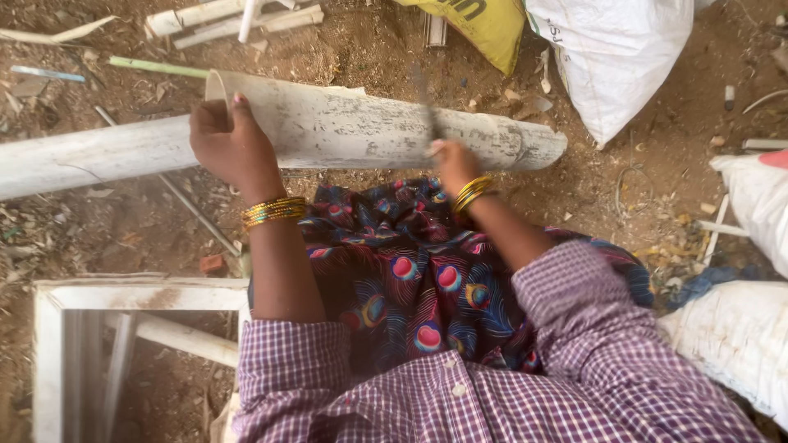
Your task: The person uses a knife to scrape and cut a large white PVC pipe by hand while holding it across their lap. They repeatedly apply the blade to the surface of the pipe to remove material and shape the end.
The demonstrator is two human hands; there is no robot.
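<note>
Here my left hand (230,143) grips the torn upper edge of a split white pipe (369,127), fingers curled over the rim, thumb side toward me. The pipe lies across the dirt ground (123,230) just beyond my lap, its left part running on as a whole round tube and its right end cut off near a white sack (616,57). My right hand (453,162) is closed around the handle of a thin dark blade (427,102) that stands nearly upright against the pipe's right half; the blade is blurred, so I cannot tell its exact kind. Both wrists carry gold bangles (273,211). My skirt with a peacock-feather print (410,262) sits below the pipe, and my checked purple shirt (460,385) fills the lower edge. A white frame (49,328) lies at lower left, a yellow bag (484,25) at the top, and more pale pipe pieces (230,18) lie at upper left
</note>
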